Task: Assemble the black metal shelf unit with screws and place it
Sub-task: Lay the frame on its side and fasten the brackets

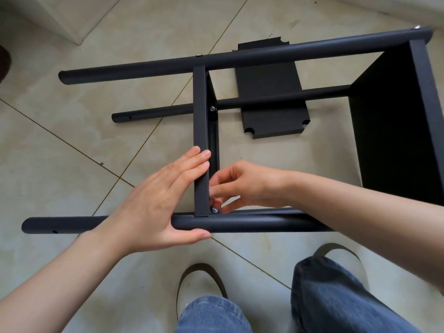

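Behind right hand's fingers (222,192), half-hidden screw (213,210).

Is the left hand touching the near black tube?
Touching. The head view shows the left hand across the near black tube, thumb pressed under it.

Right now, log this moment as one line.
step: fastening middle shelf | left hand: braces shelf, near pole | right hand: pinches screw | spare shelf: on floor
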A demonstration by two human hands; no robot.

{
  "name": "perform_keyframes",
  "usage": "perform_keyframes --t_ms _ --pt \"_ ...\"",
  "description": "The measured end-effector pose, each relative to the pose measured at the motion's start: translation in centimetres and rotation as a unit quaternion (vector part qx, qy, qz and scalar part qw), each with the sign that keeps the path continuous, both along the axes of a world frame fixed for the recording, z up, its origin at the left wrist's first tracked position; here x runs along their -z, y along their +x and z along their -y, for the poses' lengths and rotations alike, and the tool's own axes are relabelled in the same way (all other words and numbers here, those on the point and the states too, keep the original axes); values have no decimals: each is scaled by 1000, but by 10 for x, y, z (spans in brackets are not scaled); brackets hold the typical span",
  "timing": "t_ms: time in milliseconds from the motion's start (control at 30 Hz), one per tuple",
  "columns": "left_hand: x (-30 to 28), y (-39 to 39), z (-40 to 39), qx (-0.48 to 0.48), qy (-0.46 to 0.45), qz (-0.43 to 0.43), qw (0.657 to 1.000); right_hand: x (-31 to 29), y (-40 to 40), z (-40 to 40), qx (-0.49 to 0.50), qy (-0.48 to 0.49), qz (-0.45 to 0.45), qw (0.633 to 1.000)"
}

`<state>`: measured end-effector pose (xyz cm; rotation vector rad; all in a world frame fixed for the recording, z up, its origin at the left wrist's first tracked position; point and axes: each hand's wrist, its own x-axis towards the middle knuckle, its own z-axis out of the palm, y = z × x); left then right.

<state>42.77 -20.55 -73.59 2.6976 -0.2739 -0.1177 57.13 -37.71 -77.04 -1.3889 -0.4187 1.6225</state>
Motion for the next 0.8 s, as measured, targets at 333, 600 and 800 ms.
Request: perform_keyframes --t_ms 333,600,800 --pt "0 0 0 0 7 5 1000 2 -5 -5 -5 5 3 1000" --pt "1 0 -1 1 5 3 1000 4 -7 -5 -32 -12 9 999" --pt "-1 0 0 -1 1 0 1000 3 -5 -4 -41 -19 -4 999"
